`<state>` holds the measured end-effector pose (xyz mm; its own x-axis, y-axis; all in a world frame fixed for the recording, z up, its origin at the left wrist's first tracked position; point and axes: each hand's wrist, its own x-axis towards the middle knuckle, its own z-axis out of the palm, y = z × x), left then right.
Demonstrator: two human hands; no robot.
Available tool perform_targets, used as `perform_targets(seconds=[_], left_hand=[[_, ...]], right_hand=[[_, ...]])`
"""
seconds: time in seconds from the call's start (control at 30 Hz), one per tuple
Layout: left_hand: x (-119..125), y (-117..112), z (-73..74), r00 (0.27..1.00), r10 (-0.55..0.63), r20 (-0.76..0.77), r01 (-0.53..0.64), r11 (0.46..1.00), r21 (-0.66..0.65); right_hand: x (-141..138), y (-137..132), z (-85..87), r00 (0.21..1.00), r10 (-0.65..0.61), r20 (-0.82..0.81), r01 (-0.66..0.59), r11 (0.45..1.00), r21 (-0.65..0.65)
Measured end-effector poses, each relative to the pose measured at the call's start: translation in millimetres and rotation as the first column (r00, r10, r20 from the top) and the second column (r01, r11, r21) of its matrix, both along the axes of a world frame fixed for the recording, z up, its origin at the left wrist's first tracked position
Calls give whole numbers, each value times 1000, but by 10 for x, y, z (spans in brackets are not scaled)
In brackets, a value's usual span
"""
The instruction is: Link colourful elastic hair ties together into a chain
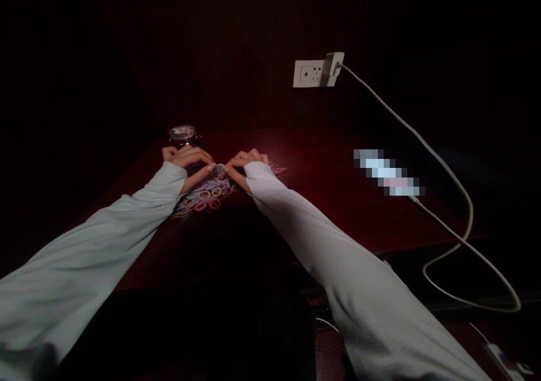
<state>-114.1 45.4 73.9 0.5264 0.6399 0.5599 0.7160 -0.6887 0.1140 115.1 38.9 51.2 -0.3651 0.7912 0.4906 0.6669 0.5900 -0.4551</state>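
Observation:
My left hand (188,158) is closed in a pinch, thumb and forefinger together, beside the tip of my right hand's pinch. Between the fingertips there is a small pale hair tie (220,165), partly hidden by the fingers. My right hand (245,163) is closed in the same way on its other side. Under and in front of the hands lies a heap of coloured hair ties (205,196), purple, yellow and pink, some of them round loops. More pink hair ties (278,168) show past my right hand. A lidded jar (183,133) stands just behind my left hand.
The dark red tabletop (321,200) carries a pixelated, phone-like device (389,172) on the right. Its white cable (443,167) loops from a charger (333,65) in the wall socket (308,74) past the table edge. A power strip (502,361) is low at right.

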Motion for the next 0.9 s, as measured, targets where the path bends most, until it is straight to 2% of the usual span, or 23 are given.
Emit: perform_targets(seconds=[0.2,0.47,0.7,0.9], left_hand=[[2,-15,23,998,51,-30,-53,997,-58],[36,12,-25,1000,20,20,-19,999,-39],[53,53,-43,996,44,77,-38,996,-79],[37,69,-42,997,42,61,-36,996,-86]], right_hand=[[2,-66,49,999,-31,29,31,999,-11],[4,-51,35,1000,-12,13,12,999,-30],[2,-43,28,999,-7,33,9,999,-45],[-13,-50,32,999,-17,47,18,999,-28]])
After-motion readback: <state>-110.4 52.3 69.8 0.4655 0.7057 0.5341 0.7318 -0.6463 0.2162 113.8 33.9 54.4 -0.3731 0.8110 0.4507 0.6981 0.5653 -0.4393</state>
